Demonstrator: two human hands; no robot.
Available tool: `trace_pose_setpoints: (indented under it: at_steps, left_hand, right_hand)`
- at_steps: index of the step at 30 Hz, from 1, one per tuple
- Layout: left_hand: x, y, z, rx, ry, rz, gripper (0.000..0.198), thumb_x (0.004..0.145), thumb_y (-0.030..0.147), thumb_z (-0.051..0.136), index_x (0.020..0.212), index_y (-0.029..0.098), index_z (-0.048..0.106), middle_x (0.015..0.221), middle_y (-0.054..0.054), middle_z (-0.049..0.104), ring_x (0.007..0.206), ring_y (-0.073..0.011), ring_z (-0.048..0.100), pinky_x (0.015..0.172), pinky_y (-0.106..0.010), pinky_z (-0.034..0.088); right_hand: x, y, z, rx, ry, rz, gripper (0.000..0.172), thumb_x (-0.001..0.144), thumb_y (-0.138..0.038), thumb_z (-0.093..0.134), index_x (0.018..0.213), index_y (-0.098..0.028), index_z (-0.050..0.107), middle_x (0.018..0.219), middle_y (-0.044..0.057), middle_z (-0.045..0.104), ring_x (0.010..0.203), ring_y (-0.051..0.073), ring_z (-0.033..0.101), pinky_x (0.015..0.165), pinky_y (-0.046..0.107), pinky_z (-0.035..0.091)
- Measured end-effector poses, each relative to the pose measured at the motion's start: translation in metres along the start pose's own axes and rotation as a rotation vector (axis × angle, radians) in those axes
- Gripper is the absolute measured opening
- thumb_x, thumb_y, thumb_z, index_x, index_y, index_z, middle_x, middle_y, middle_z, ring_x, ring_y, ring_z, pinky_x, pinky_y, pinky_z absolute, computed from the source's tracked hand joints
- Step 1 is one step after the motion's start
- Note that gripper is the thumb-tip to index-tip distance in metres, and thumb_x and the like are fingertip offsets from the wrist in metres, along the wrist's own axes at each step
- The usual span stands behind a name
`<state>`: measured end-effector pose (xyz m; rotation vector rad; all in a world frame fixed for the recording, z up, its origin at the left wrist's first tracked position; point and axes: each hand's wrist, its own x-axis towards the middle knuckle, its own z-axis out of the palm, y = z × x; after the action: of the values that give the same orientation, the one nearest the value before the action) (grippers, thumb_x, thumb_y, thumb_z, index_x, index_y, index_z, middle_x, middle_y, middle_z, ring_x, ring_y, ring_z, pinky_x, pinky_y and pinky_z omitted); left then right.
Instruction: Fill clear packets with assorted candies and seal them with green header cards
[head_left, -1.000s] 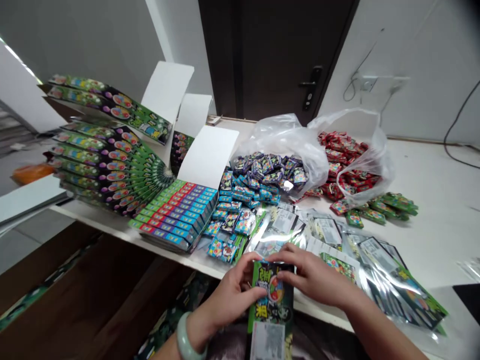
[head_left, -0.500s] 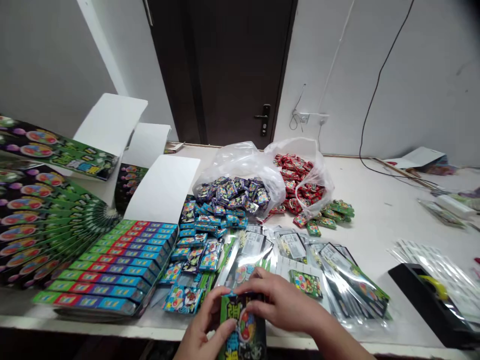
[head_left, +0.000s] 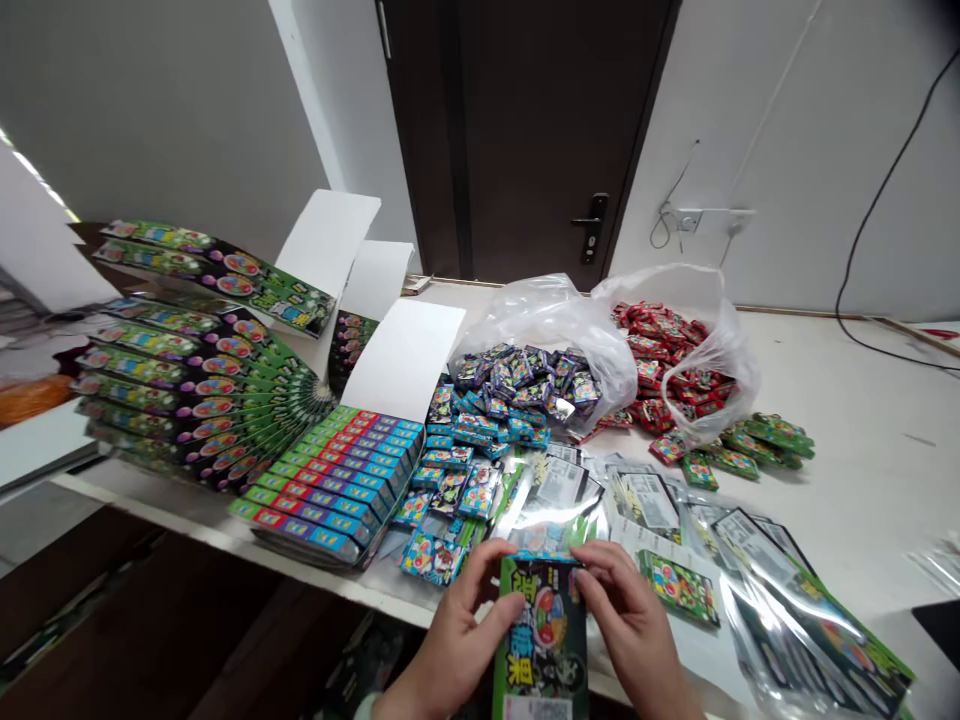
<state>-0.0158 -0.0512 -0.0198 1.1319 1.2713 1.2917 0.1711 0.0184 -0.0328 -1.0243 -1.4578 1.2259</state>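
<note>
Between my two hands, at the table's front edge, is a black and green candy packet [head_left: 546, 640] with colourful print and a white label at its lower end. My left hand [head_left: 469, 635] grips its left side, thumb across the front. At its upper right corner my right hand [head_left: 626, 620] pinches the edge, thumb in front and fingers behind. A blue strip shows along the packet's top edge. Just left of it lies a small blue candy box [head_left: 433, 558]. A small green box [head_left: 679, 588] lies to the right of my right hand.
Small blue boxes [head_left: 457, 455] are heaped mid-table, before a plastic bag of purple boxes [head_left: 525, 375]. Another bag holds red boxes [head_left: 664, 350]; green boxes [head_left: 750, 445] lie beside it. Filled packets [head_left: 337, 490] are stacked left. Flat clear-wrapped packets [head_left: 787, 580] spread right.
The view has swung left, so the scene sits further right. My right hand has shifted from across the packet's top to its upper right corner; more of the front shows.
</note>
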Motion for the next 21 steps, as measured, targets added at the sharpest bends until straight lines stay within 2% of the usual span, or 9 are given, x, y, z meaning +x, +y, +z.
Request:
trace_pose_setpoints:
  at_steps: [3, 5, 7, 9, 11, 13, 15, 17, 21]
  left_hand:
    - [0.006, 0.005, 0.003, 0.067, 0.171, 0.107, 0.02, 0.089, 0.039, 0.058, 0.092, 0.021, 0.065, 0.109, -0.008, 0.067, 0.105, -0.0227, 0.061, 0.092, -0.033, 0.048]
    - [0.012, 0.011, 0.007, 0.081, 0.228, 0.143, 0.021, 0.089, 0.036, 0.059, 0.078, 0.019, 0.065, 0.103, -0.008, 0.069, 0.101, -0.0215, 0.063, 0.09, -0.031, 0.048]
    - [0.017, 0.016, 0.011, 0.06, 0.232, 0.146, 0.02, 0.087, 0.033, 0.061, 0.073, 0.018, 0.064, 0.093, -0.006, 0.071, 0.091, -0.0192, 0.065, 0.083, -0.029, 0.05]
    - [0.02, 0.02, 0.014, 0.002, 0.237, 0.136, 0.012, 0.085, 0.03, 0.065, 0.081, 0.019, 0.065, 0.085, -0.004, 0.071, 0.083, -0.0171, 0.066, 0.077, -0.027, 0.051]
    - [0.02, 0.022, 0.014, -0.054, 0.242, 0.119, 0.014, 0.083, 0.027, 0.068, 0.095, 0.02, 0.064, 0.084, -0.002, 0.072, 0.08, -0.0155, 0.067, 0.074, -0.026, 0.052]
    - [0.019, 0.024, 0.013, -0.056, 0.209, 0.123, 0.018, 0.082, 0.026, 0.069, 0.099, 0.02, 0.065, 0.086, -0.003, 0.072, 0.081, -0.0152, 0.067, 0.075, -0.025, 0.052]
    - [0.017, 0.025, 0.01, -0.009, 0.145, 0.162, 0.013, 0.08, 0.026, 0.07, 0.091, 0.018, 0.068, 0.089, -0.005, 0.07, 0.085, -0.0159, 0.066, 0.077, -0.026, 0.051]
    - [0.017, 0.029, 0.009, 0.036, 0.109, 0.192, 0.01, 0.08, 0.026, 0.07, 0.083, 0.017, 0.069, 0.086, -0.005, 0.068, 0.083, -0.0155, 0.063, 0.075, -0.025, 0.05]
    - [0.025, 0.042, 0.009, 0.058, 0.141, 0.129, 0.011, 0.079, 0.025, 0.069, 0.073, 0.017, 0.063, 0.071, 0.0, 0.061, 0.066, -0.0111, 0.056, 0.061, -0.022, 0.045]
  right_hand:
    - [0.01, -0.01, -0.003, -0.033, -0.118, 0.031, 0.029, 0.084, -0.046, 0.063, 0.078, -0.019, 0.071, 0.095, 0.01, 0.063, 0.082, 0.02, 0.062, 0.064, 0.027, 0.052]
    - [0.016, -0.016, -0.007, -0.014, -0.189, 0.085, 0.032, 0.083, -0.046, 0.064, 0.069, -0.018, 0.066, 0.091, 0.008, 0.064, 0.076, 0.017, 0.06, 0.063, 0.027, 0.05]
    - [0.02, -0.022, -0.011, 0.027, -0.218, 0.124, 0.03, 0.08, -0.045, 0.067, 0.069, -0.018, 0.062, 0.083, 0.005, 0.064, 0.069, 0.014, 0.058, 0.061, 0.026, 0.049]
    - [0.022, -0.027, -0.013, 0.065, -0.223, 0.148, 0.025, 0.078, -0.043, 0.07, 0.084, -0.021, 0.063, 0.08, 0.002, 0.063, 0.067, 0.014, 0.058, 0.057, 0.025, 0.048]
    - [0.023, -0.031, -0.015, 0.042, -0.238, 0.13, 0.026, 0.077, -0.04, 0.07, 0.095, -0.022, 0.062, 0.081, 0.002, 0.063, 0.069, 0.014, 0.059, 0.057, 0.026, 0.048]
    - [0.022, -0.036, -0.016, -0.028, -0.284, 0.063, 0.021, 0.078, -0.036, 0.069, 0.091, -0.022, 0.063, 0.088, 0.004, 0.063, 0.077, 0.015, 0.06, 0.061, 0.027, 0.049]
    - [0.023, -0.042, -0.017, -0.095, -0.33, -0.006, 0.014, 0.079, -0.033, 0.068, 0.079, -0.02, 0.062, 0.091, 0.005, 0.062, 0.082, 0.015, 0.059, 0.065, 0.027, 0.05]
    - [0.025, -0.048, -0.016, -0.126, -0.375, -0.01, 0.014, 0.079, -0.03, 0.068, 0.075, -0.02, 0.06, 0.089, 0.005, 0.062, 0.081, 0.015, 0.059, 0.065, 0.027, 0.049]
    - [0.036, -0.061, -0.011, -0.075, -0.457, 0.165, 0.016, 0.078, -0.031, 0.07, 0.079, -0.02, 0.059, 0.078, 0.001, 0.062, 0.065, 0.011, 0.056, 0.058, 0.025, 0.046]
